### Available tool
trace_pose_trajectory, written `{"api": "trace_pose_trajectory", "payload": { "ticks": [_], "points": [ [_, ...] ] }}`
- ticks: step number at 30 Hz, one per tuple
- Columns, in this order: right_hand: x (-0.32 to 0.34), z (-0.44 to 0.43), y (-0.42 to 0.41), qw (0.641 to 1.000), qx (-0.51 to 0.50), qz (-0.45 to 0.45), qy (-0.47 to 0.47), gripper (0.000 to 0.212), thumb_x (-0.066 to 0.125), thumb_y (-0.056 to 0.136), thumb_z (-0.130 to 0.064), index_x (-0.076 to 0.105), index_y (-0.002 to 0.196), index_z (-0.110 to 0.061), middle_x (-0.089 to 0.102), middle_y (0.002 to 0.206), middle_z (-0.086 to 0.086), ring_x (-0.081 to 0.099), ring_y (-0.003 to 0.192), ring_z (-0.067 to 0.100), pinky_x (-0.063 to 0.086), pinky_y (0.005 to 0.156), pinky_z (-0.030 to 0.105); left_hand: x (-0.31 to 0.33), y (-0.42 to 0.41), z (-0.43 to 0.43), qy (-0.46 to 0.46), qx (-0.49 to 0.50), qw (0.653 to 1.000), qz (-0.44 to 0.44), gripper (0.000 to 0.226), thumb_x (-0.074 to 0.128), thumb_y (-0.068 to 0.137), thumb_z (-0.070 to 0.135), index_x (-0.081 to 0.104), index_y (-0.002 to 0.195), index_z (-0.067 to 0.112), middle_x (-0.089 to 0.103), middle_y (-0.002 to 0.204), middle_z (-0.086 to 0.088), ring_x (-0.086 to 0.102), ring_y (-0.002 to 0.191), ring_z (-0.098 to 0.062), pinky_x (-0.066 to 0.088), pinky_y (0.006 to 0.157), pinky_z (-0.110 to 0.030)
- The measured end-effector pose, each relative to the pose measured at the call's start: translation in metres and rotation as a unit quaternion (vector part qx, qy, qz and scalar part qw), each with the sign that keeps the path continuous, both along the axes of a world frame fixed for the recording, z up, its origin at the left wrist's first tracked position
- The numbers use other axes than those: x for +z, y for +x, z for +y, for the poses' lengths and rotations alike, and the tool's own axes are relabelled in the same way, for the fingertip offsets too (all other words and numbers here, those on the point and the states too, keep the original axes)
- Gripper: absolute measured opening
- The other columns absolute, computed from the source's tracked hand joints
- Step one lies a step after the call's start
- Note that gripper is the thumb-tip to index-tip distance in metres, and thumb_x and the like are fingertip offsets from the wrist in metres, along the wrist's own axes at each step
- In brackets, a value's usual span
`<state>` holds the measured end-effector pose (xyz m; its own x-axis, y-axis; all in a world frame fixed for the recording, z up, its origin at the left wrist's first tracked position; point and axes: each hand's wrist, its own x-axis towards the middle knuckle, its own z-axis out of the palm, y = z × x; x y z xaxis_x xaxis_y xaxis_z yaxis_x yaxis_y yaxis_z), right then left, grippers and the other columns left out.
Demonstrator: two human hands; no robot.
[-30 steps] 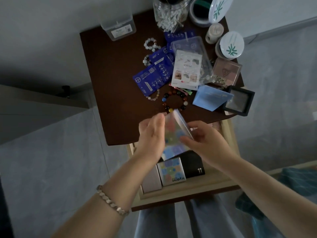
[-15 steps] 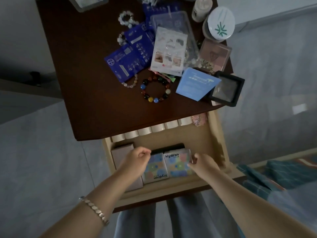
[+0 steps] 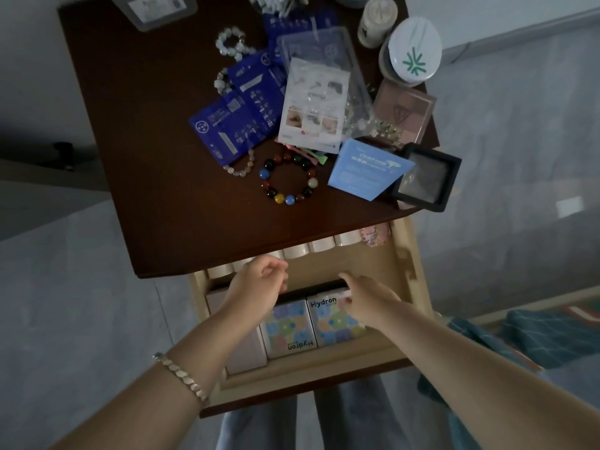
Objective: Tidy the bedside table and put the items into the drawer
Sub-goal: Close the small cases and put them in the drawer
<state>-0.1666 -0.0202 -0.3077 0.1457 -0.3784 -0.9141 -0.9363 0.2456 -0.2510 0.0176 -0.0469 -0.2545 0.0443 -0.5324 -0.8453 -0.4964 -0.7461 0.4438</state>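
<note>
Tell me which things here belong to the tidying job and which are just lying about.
Job: bedside table, drawer, patterned boxes inside it, bead bracelet, blue sachets, pale blue packet, black case, white-lidded jar.
Lying about: teal cloth, lower right.

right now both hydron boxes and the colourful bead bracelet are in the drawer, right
No. The head view shows the bead bracelet lying on the table top, not in the drawer. Both Hydron boxes are in the drawer.
</note>
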Motion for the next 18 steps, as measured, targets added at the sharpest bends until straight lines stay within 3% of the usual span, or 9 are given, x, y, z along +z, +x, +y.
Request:
{"api": "trace_pose_trajectory", "payload": {
  "ticks": [3, 5, 6, 7, 8, 10, 12, 15, 18],
  "points": [
    [0.04, -0.019, -0.003, 0.963, -0.043, -0.052, -0.261, 0.028, 0.045, 0.093, -0.016, 0.054, 0.119, -0.014, 0.062, 0.106, 0.001, 0.059, 0.083, 0.012, 0.053, 0.074, 0.029, 0.015, -0.007, -0.015, -0.022, 0.023, 0.999, 0.011, 0.017, 0.044, 0.097, 0.018, 0.06, 0.096, 0.023, 0.064, 0.093, 0.005, 0.061, 0.087, -0.007, 0.048, 0.071, -0.02],
    [0.076, -0.036, -0.003, 0.848, -0.084, -0.124, -0.508, 0.024, 0.048, 0.087, -0.013, 0.058, 0.108, -0.011, 0.06, 0.098, 0.003, 0.056, 0.086, 0.015, 0.05, 0.079, 0.027, 0.029, -0.009, -0.025, -0.037, 0.04, 0.998, 0.013, 0.02, 0.042, 0.097, 0.017, 0.059, 0.092, 0.026, 0.065, 0.091, 0.005, 0.063, 0.086, -0.008, 0.049, 0.076, -0.024],
    [0.095, -0.049, -0.005, 0.79, -0.1, -0.134, -0.591, 0.026, 0.05, 0.084, -0.014, 0.054, 0.11, -0.01, 0.055, 0.1, 0.004, 0.052, 0.091, 0.015, 0.045, 0.082, 0.025, 0.038, -0.01, -0.033, -0.051, 0.047, 0.997, 0.016, 0.02, 0.041, 0.097, 0.018, 0.059, 0.092, 0.027, 0.065, 0.091, 0.006, 0.064, 0.085, -0.007, 0.049, 0.077, -0.025],
    [0.108, -0.061, -0.009, 0.766, -0.113, -0.125, -0.62, 0.033, 0.053, 0.083, -0.017, 0.05, 0.114, -0.01, 0.049, 0.106, 0.005, 0.047, 0.097, 0.017, 0.041, 0.086, 0.026, 0.044, -0.011, -0.037, -0.062, 0.053, 0.996, 0.022, 0.021, 0.041, 0.097, 0.018, 0.059, 0.093, 0.027, 0.065, 0.093, 0.007, 0.064, 0.084, -0.006, 0.049, 0.076, -0.025],
    [0.117, -0.074, -0.013, 0.773, -0.123, -0.108, -0.612, 0.041, 0.056, 0.082, -0.021, 0.046, 0.121, -0.01, 0.045, 0.113, 0.005, 0.042, 0.104, 0.019, 0.038, 0.09, 0.029, 0.049, -0.012, -0.042, -0.073, 0.057, 0.995, 0.026, 0.021, 0.04, 0.097, 0.017, 0.059, 0.093, 0.026, 0.065, 0.094, 0.007, 0.064, 0.083, -0.006, 0.05, 0.075, -0.026],
    [0.128, -0.099, -0.021, 0.851, -0.119, -0.054, -0.509, 0.055, 0.062, 0.082, -0.03, 0.044, 0.13, -0.009, 0.046, 0.126, 0.008, 0.034, 0.118, 0.021, 0.032, 0.099, 0.035, 0.06, -0.013, -0.052, -0.097, 0.064, 0.993, 0.026, 0.022, 0.04, 0.097, 0.015, 0.059, 0.093, 0.026, 0.065, 0.094, 0.007, 0.064, 0.083, -0.005, 0.051, 0.077, -0.027],
    [0.122, -0.113, -0.027, 0.899, -0.069, -0.017, -0.433, 0.047, 0.061, 0.086, -0.03, 0.05, 0.127, -0.01, 0.051, 0.126, 0.008, 0.04, 0.121, 0.024, 0.031, 0.101, 0.036, 0.067, -0.014, -0.057, -0.112, 0.079, 0.99, 0.032, 0.023, 0.041, 0.097, 0.014, 0.059, 0.09, 0.026, 0.066, 0.093, 0.007, 0.064, 0.082, -0.006, 0.051, 0.078, -0.028],
    [0.117, -0.116, -0.024, 0.891, -0.045, -0.039, -0.45, 0.025, 0.06, 0.086, -0.016, 0.064, 0.109, -0.009, 0.066, 0.103, 0.01, 0.06, 0.096, 0.03, 0.042, 0.086, 0.037, 0.074, -0.015, -0.06, -0.122, 0.127, 0.983, 0.05, 0.021, 0.043, 0.096, 0.012, 0.059, 0.088, 0.024, 0.066, 0.091, 0.004, 0.065, 0.079, -0.008, 0.052, 0.073, -0.024],
    [0.128, -0.107, -0.024, 0.86, -0.098, -0.087, -0.494, 0.021, 0.061, 0.084, -0.015, 0.066, 0.102, -0.006, 0.067, 0.091, 0.006, 0.063, 0.082, 0.025, 0.045, 0.069, 0.03, 0.079, -0.015, -0.057, -0.131, 0.134, 0.98, 0.073, 0.013, 0.052, 0.092, 0.013, 0.059, 0.096, 0.023, 0.067, 0.1, 0.001, 0.067, 0.083, -0.007, 0.055, 0.072, -0.02]
  ]
}}
